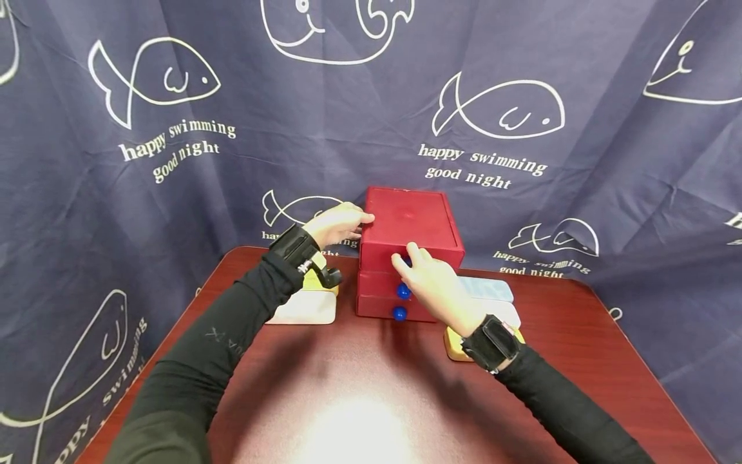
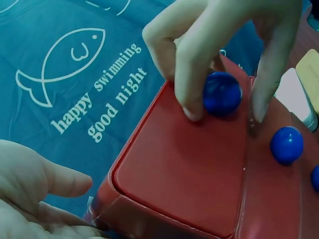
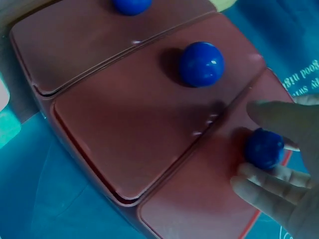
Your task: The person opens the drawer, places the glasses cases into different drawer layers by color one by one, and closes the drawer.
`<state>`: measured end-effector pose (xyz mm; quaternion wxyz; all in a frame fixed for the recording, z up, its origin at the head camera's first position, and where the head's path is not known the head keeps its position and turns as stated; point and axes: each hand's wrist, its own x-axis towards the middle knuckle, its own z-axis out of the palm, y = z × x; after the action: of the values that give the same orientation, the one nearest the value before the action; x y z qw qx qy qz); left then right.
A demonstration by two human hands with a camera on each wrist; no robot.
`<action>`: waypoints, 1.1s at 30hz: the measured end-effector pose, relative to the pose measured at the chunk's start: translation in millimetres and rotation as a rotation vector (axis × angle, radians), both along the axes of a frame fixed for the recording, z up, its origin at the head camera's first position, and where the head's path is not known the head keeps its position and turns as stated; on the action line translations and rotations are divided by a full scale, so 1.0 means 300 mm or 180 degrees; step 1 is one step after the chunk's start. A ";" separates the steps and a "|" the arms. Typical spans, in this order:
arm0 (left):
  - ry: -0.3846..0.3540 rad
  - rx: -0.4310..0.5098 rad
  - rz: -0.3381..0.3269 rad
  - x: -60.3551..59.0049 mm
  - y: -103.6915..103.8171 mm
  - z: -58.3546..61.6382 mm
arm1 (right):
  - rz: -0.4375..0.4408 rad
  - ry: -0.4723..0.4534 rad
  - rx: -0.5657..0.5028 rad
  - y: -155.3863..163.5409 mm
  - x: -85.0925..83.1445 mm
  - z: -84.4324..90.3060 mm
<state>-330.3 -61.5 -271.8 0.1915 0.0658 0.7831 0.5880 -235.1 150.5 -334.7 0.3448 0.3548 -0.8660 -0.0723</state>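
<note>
A red cabinet (image 1: 411, 219) with three stacked drawers stands at the back of the table. Each drawer front carries a round blue knob; the middle knob (image 1: 403, 290) and bottom knob (image 1: 399, 314) show in the head view. My right hand (image 1: 435, 283) is at the top drawer, its fingers and thumb spread around the top knob (image 2: 223, 93). A finger lies right against that knob, while a gap shows between knob and thumb. Beside the cabinet's left wall is my left hand (image 1: 339, 224), thumb extended at the top edge. All three drawers appear closed.
Left of the cabinet lie a white block (image 1: 304, 308) and a yellow one (image 1: 313, 282), partly behind the left wrist. To its right are a light blue block (image 1: 487, 288), a white piece (image 1: 507, 312) and a yellow piece (image 1: 455, 347). A dark blue curtain (image 1: 348, 142) hangs behind the table (image 1: 324, 367).
</note>
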 end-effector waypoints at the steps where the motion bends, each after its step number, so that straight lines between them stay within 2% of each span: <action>1: -0.0006 -0.0003 0.0005 -0.005 0.002 -0.002 | 0.0015 0.0022 0.0022 0.000 -0.002 -0.003; 9: -0.0035 -0.0056 -0.0024 -0.024 0.004 -0.011 | 0.0061 0.0266 0.0171 0.008 -0.012 -0.022; 14: 0.0010 -0.0096 -0.0195 -0.030 -0.005 -0.019 | 0.0113 0.0322 0.0259 0.014 -0.018 -0.029; 23: 0.0193 -0.0211 -0.0333 -0.044 -0.007 -0.024 | 0.0311 0.0080 0.0355 0.011 -0.037 -0.017; 29: 0.0160 -0.0263 -0.0323 -0.074 -0.015 -0.012 | 0.0264 -0.0073 0.0383 -0.004 -0.048 0.001; 33: 0.0123 -0.0337 -0.0286 -0.087 -0.018 -0.005 | 0.0274 -0.0041 0.0393 -0.013 -0.051 0.007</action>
<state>-356.5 -66.9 -273.4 0.2057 0.1021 0.8129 0.5352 -250.3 146.7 -332.6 0.3195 0.4127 -0.8461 -0.1083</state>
